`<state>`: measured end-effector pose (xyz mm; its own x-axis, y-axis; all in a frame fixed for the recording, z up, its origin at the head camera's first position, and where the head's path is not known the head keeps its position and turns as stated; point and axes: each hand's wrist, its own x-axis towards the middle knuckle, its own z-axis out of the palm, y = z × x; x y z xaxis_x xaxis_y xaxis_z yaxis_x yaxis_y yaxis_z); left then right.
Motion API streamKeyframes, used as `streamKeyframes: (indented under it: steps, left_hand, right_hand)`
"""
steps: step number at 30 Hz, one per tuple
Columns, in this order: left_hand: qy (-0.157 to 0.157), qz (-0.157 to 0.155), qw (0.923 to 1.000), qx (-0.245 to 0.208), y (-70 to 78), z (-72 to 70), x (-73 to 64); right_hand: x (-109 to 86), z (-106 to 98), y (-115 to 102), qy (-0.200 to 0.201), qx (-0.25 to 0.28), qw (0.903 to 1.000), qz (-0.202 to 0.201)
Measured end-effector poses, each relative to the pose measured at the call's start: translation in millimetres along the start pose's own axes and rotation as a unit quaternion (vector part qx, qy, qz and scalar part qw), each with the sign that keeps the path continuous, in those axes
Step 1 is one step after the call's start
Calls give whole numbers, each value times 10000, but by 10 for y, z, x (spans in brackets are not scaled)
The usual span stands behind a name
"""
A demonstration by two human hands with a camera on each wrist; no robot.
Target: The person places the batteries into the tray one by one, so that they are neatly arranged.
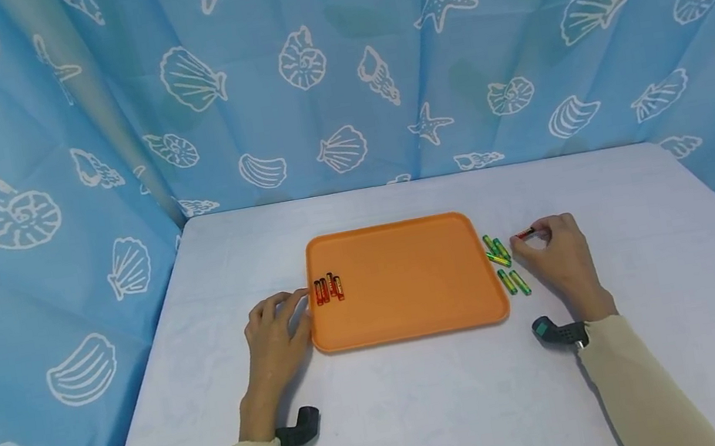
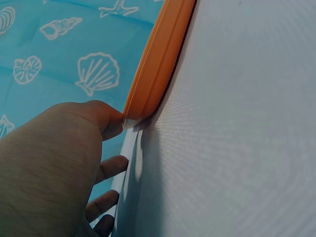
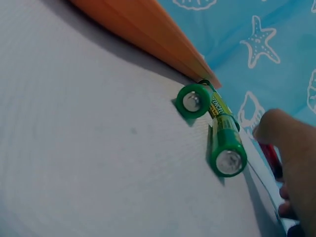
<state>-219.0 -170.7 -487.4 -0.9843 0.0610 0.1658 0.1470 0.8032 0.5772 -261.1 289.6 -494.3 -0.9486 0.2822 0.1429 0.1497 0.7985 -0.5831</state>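
On an orange tray (image 1: 408, 277), several red-and-black batteries (image 1: 329, 288) lie in a loose row near its left side. My left hand (image 1: 277, 337) is at the tray's left edge, its fingertips right at the rim and its fingers loosely spread. In the left wrist view the thumb touches the orange rim (image 2: 158, 64). Off the tray's right side, my right hand (image 1: 563, 260) pinches a red battery (image 1: 525, 233) between thumb and fingers. The right wrist view shows part of this red battery (image 3: 270, 160) behind the thumb.
Several green batteries (image 1: 506, 282) are scattered on the white tablecloth (image 1: 429, 407) between the tray's right edge and my right hand. One green battery (image 3: 228, 153) points its end toward the right wrist camera. A blue seashell-patterned curtain (image 1: 338, 101) hangs behind the table.
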Motion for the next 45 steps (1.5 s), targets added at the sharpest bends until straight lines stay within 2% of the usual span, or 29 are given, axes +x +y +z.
streamKeyframes:
  steps: [2,6,9,13,21,27,33,39,45]
  left_hand:
    - [1,10,10000,-5,-8,-3,-4]
    - [2,6,10000,-1,-19,-3,-9]
    - [11,-4,10000,-24,-22,-6,-6]
    - [7,-4,10000,-63,-24,-4,7]
    - [69,48,9999,-62,-13,7,23]
    - [49,9,10000,-23,-25,6,16]
    - [73,-37,10000,-39,-26,8,14]
    - [74,-24,10000,-17,-35,21,14]
    - [148,39,9999,-11,-29,17,19]
  right_hand:
    - [2,1,-29,-10,95,9997,-219]
    - [-2,15,-151,-128,255,9952,-937]
    - [-26,48,-295,-314,383,9868,-1544]
    - [-78,126,-492,-659,551,9744,-2079]
    - [-191,310,-765,-1380,733,9615,-2261]
    - [-258,440,-943,-1509,762,9495,-2643]
    - [-280,585,-1094,-1475,644,9380,-3071]
    - [-304,692,-1192,-1604,684,9339,-3121]
    - [-314,762,-1263,-1741,649,9353,-3012]
